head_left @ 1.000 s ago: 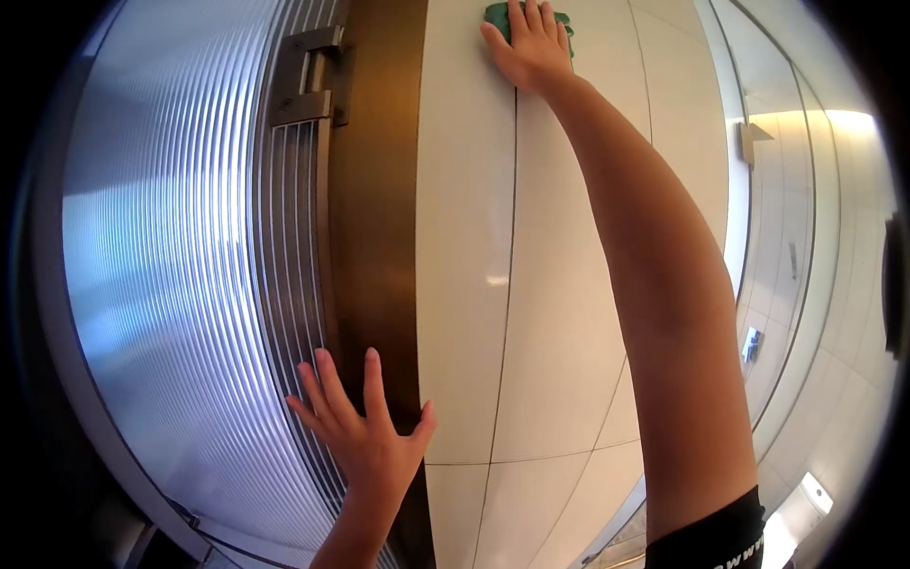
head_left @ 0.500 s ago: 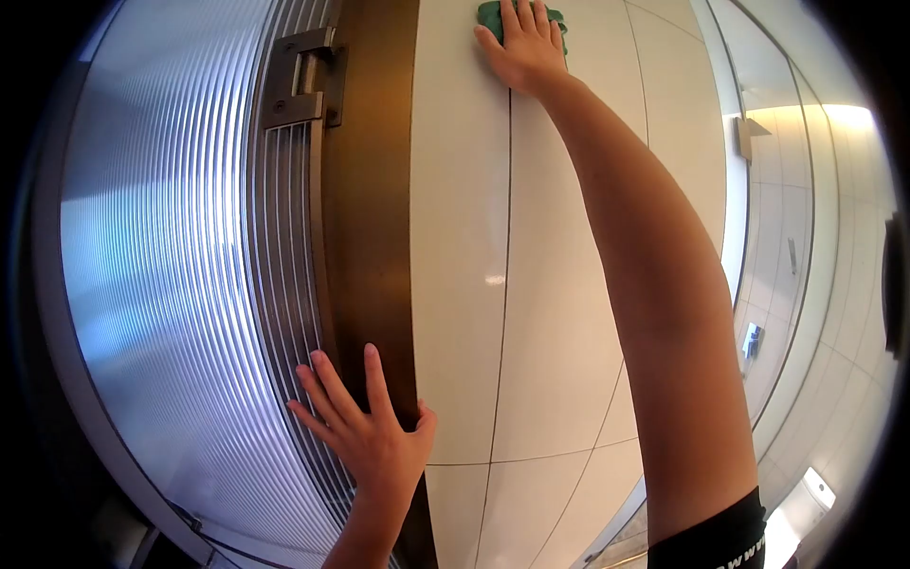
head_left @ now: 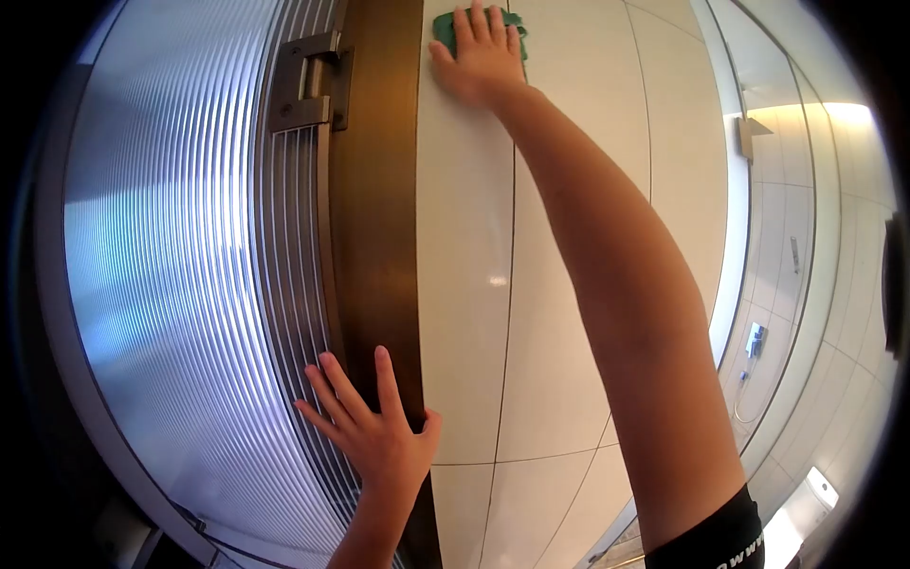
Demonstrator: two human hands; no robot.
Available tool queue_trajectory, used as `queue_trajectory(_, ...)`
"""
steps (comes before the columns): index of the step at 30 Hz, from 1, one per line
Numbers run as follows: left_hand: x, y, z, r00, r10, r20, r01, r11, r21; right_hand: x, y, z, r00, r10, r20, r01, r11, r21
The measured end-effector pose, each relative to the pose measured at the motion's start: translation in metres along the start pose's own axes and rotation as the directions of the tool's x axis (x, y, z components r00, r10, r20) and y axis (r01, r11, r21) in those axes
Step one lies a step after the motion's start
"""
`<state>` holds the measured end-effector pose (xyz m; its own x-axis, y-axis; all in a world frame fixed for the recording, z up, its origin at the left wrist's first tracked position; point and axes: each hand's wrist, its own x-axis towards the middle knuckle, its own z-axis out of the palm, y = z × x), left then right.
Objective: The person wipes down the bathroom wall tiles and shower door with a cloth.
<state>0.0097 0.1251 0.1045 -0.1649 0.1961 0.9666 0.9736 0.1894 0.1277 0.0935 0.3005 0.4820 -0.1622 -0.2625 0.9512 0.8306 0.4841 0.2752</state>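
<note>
My right hand (head_left: 482,59) is stretched up to the top of the view, holding a folded green cloth (head_left: 519,28) flat against the cream tiled wall (head_left: 464,275). The cloth sticks out on both sides of my fingers, and the rest of it is hidden under the palm. Lower down, my left hand (head_left: 379,436) is spread open with nothing in it. Its fingers rest over the brown metal door frame (head_left: 379,228) and the ribbed strip beside it, with the thumb toward the wall.
A ribbed glass door panel (head_left: 161,247) fills the left side. Its metal hinge (head_left: 303,83) stands out from the frame near the top. On the right, past a glass edge, are a hand shower (head_left: 755,339) and a white toilet (head_left: 806,512).
My right hand has moved left across the tiles with the green cloth, closer to the brown frame. The left hand keeps its place on the frame; the view has shifted slightly.
</note>
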Motion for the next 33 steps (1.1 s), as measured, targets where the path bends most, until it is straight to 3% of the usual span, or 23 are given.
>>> queue_trajectory(4, -0.001, -0.003, 0.002, 1.000, 0.000, 0.001, 0.000, 1.000, 0.001, 0.005, -0.030, 0.024, 0.998, -0.055, -0.012, 0.055, 0.998, -0.012)
queue_trajectory(8, -0.002, -0.005, 0.002, 1.000, 0.004, -0.010, -0.004, 1.000, 0.008, -0.002, -0.048, 0.013, 0.996, 0.005, 0.085, 0.002, 0.997, -0.079)
queue_trajectory(11, -0.001, -0.006, 0.003, 1.000, 0.001, -0.012, -0.001, 1.000, 0.010, -0.001, -0.044, 0.013, 0.996, -0.027, 0.088, 0.025, 1.000, 0.016)
queue_trajectory(18, 0.001, -0.004, 0.006, 1.000, -0.004, -0.005, 0.004, 1.000, 0.007, -0.005, -0.038, 0.024, 0.998, -0.063, 0.023, 0.063, 0.998, -0.005)
queue_trajectory(20, 0.001, -0.004, 0.007, 1.000, -0.003, -0.013, 0.004, 1.000, 0.017, -0.011, -0.040, 0.016, 0.995, -0.049, 0.082, 0.038, 0.992, 0.120)
queue_trajectory(33, 0.000, -0.003, 0.009, 1.000, -0.014, 0.003, 0.014, 1.000, 0.028, -0.031, -0.045, 0.015, 0.998, -0.053, 0.022, 0.052, 0.998, 0.047)
